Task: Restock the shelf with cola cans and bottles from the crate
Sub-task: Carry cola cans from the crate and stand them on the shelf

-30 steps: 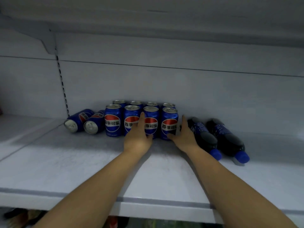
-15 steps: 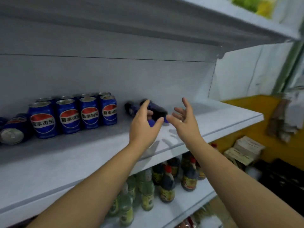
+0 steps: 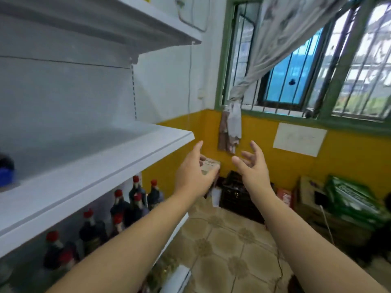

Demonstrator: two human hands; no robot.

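Two hands raised off the shelf [image 3: 118,163]: left hand [image 3: 193,172] and right hand [image 3: 252,168] both empty, fingers spread. One dark crate [image 3: 237,193] seen on the floor; one blue-capped bottle [image 3: 6,168] at shelf's edge.

White shelf [image 3: 101,166], yellow wall [image 3: 349,166], green window frame [image 3: 222,60], red-capped dark bottles [image 3: 135,199]

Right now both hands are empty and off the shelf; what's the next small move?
Probably reach down toward the dark crate on the floor by the yellow wall. The left hand and right hand are open and hold nothing, and the white shelf has bare room on its right part.
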